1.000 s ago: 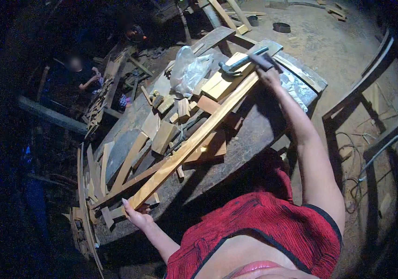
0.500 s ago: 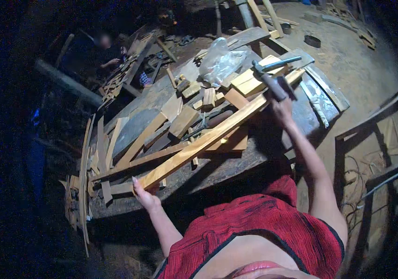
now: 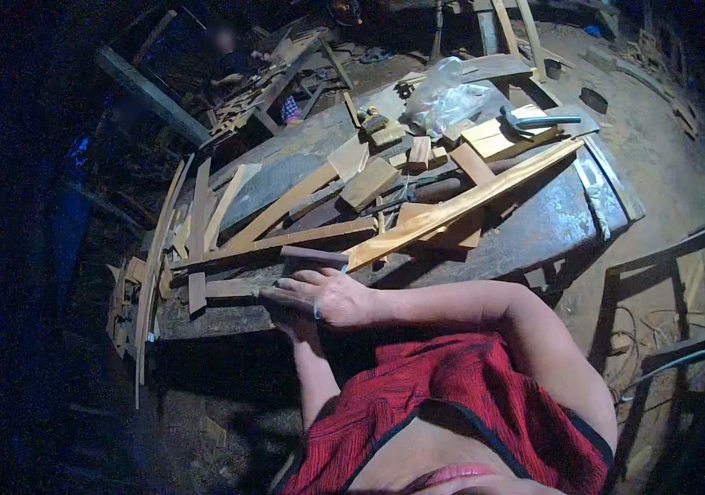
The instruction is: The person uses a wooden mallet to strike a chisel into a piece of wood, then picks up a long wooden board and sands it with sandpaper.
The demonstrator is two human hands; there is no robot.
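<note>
A long pale wooden strip [image 3: 460, 202] slants across the workbench, its far end near the hammer. My right hand [image 3: 343, 299] is at the strip's near end, fingers closed over a dark brown sheet that looks like sandpaper [image 3: 314, 256]. Close beside it, my left hand [image 3: 291, 312] is in shadow and partly covered by the right; it grips the strip's near end, which is hidden under the hands. A thin wooden lath [image 3: 278, 245] lies just beyond the hands. The hammer [image 3: 542, 121] rests on pale wood blocks [image 3: 497, 139].
Wood offcuts [image 3: 371, 183] and a clear plastic bag [image 3: 447, 99] lie on the workbench [image 3: 526, 239]. Long thin strips [image 3: 159, 264] lean at its left end. A person [image 3: 225, 70] sits at the back left. A dark round container [image 3: 593, 100] stands on the floor.
My right hand has slid with the dark sheet along the strip, from its far end to the near end beside my left hand. The view has shifted slightly.
</note>
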